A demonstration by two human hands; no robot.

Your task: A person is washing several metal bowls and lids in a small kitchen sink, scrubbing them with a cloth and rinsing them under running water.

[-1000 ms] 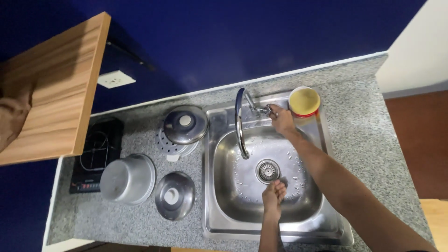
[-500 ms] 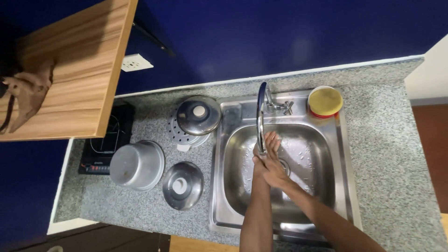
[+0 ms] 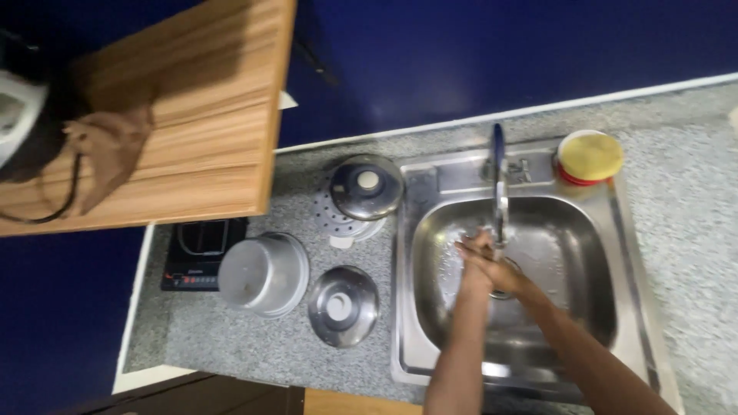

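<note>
Hands first: we see both of them pressed together over the middle of the sink (image 3: 615,253), directly under the spout of the tap (image 3: 498,184). The left hand (image 3: 475,257) lies on the side of the basin nearer the hob, the right hand (image 3: 503,270) just beside it on the far side, and the two touch, palms and fingers overlapping. Their fingers look loosely curled around one another; neither hand grips an object, but how far each finger is bent we cannot tell, since they blur together. Both forearms run from the sink's near edge up to its centre, crossing the front rim.

The tap rises from the back rim of the sink and curves forward over the basin, ending just above the hands. Wet streaks shine on the basin floor around them. At the sink's back corner, on the side away from the hob, sits a round container with a yellow sponge (image 3: 590,156) on top.

Beside the sink, on the grey speckled counter (image 3: 692,200), stand a perforated steamer with a metal lid (image 3: 366,187) near the back corner, a second steel lid (image 3: 343,306) near the front, and further off an upturned steel pot (image 3: 264,274). Beyond the pot, well apart from the sink, lies a black induction hob (image 3: 201,252), partly under a wooden shelf (image 3: 192,100).
</note>
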